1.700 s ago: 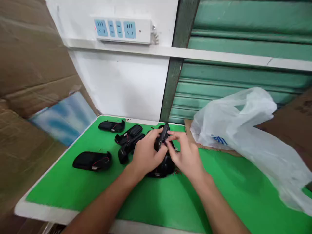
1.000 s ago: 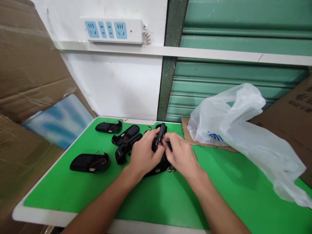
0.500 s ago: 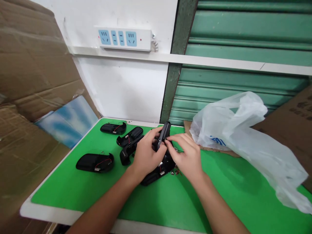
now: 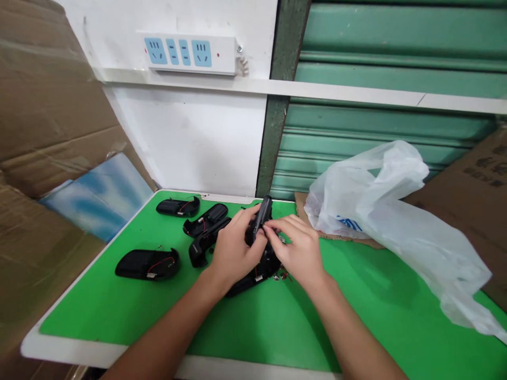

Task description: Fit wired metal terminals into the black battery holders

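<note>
My left hand (image 4: 240,248) grips a black plastic casing (image 4: 262,214) that stands on edge, tilted, above the table. The fingertips of my right hand (image 4: 299,245) are pinched together at the casing's right side; whatever they hold is too small to make out. Below both hands lies another black housing (image 4: 247,282) with a white connector, partly covered by my left hand. Small metal parts (image 4: 283,275) rest beside it, under my right hand. To the left are several black housings, among them one (image 4: 146,264) with a red wire and white connector.
A green mat (image 4: 158,316) covers the white-edged table. A crumpled plastic bag (image 4: 364,195) lies on cardboard at the right. Large cardboard (image 4: 51,105) stands at the left, and a power strip (image 4: 190,54) hangs on the wall behind.
The whole view has shifted slightly. My right thumb and fingertips have drawn closer together against the casing, which my left hand still grips.
</note>
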### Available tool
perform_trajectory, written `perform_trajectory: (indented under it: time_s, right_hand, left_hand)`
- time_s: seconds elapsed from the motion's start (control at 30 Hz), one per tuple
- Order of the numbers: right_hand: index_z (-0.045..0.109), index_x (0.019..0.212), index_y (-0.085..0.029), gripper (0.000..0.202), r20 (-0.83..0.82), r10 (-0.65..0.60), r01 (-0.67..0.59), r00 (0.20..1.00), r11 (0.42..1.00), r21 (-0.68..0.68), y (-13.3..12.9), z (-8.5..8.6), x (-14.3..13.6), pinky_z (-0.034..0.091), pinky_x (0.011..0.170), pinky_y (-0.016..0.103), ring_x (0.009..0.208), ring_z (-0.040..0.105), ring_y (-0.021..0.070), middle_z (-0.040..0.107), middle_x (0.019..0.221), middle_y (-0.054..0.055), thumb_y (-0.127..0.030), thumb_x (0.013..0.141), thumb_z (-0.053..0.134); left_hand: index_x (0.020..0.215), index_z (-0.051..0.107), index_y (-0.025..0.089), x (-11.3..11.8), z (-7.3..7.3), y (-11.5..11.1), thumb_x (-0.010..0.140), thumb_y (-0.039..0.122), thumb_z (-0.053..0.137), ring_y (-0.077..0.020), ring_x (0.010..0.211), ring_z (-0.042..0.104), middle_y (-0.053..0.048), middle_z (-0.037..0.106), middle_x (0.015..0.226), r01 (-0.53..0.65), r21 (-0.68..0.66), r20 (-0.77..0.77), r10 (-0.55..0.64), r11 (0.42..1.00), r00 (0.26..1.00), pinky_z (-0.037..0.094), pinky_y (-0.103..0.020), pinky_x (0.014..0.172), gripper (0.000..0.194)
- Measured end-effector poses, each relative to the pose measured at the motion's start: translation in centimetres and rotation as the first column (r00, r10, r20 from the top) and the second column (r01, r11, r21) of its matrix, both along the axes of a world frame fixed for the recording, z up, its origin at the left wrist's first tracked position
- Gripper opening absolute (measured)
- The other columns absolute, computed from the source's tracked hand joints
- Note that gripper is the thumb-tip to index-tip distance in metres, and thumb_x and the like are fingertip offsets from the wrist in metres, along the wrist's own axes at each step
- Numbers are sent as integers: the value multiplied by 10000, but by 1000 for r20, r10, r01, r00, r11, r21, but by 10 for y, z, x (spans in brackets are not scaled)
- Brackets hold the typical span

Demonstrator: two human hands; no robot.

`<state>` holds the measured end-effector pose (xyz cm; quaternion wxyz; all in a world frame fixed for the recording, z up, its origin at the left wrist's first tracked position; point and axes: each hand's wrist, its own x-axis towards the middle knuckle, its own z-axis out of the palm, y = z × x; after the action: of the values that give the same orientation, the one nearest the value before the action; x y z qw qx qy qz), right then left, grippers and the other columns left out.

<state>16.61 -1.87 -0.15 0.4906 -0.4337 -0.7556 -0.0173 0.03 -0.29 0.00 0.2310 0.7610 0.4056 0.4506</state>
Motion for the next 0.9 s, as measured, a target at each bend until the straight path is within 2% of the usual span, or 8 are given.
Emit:
perform_trajectory:
  time_s: [0.17,0.27,0.43,0.53,0.63,0.77,0.83,0.9]
  right_hand:
    - [752,956,-213,100,-106,49,-60,993,993,-101,2,3,4,530,761,338,821,669,182,752,873,19,-132,938,696]
    - [765,978,-218,126,-171,52,-78,984,985,-153,2,6,4,535,793,329,865,677,177,756,915,13,-123,920,707]
    - [733,933,-216,84,-204,5,-29,979,993,-116,0,5,2,512,748,322,827,643,175,719,878,9,-137,920,709]
    - [701,915,-207,93,-105,11,-18,994,998,-60,-1,5,2,498,769,347,830,620,189,704,860,23,-130,952,666]
    - [682,933,-203,105,-29,16,-17,999,999,-36,-2,6,2,492,781,366,840,608,202,701,874,42,-125,975,627]
    - [677,916,-223,69,-107,52,-60,993,995,-75,-4,9,5,494,775,365,852,609,202,687,870,31,-176,964,664]
    - [699,1003,-237,70,-222,31,-53,975,994,-92,-4,10,8,511,773,359,908,616,208,672,973,47,-200,952,668]
    - [660,1258,-262,346,-319,-3,-37,948,992,-119,-3,9,11,550,799,358,1045,617,228,621,1223,92,-192,920,670]
  left_hand:
    - [1406,558,196,1,-2,4,921,185,577,-143,814,723,-78,717,1153,58,-148,132,-38,987,991,551,-223,658,486]
    - [1400,542,184,2,-1,6,901,163,586,-129,776,723,-72,699,1125,69,-182,198,-33,981,980,528,-194,603,501]
    - [1432,489,171,2,1,6,973,214,547,-153,879,744,-114,680,1247,186,-221,269,-123,957,955,583,-226,704,465]
    - [1461,478,180,1,-2,7,1001,228,542,-203,1094,725,-140,643,1370,208,-160,223,-170,965,960,599,-295,896,467]
    - [1460,486,185,0,-4,7,1017,236,538,-239,1276,649,-152,608,1442,215,-112,188,-192,970,963,550,-359,1056,449]
    - [1463,470,197,-2,0,6,1041,289,525,-234,1306,629,-155,566,1497,298,-171,237,-254,939,938,533,-360,1079,435]
    - [1479,440,214,-3,4,6,1048,314,524,-229,1312,625,-150,540,1527,377,-243,301,-300,894,905,534,-355,1075,451]
    - [1502,400,232,-5,6,7,1046,324,530,-230,1332,613,-148,525,1546,443,-304,361,-328,843,873,522,-371,1098,483]
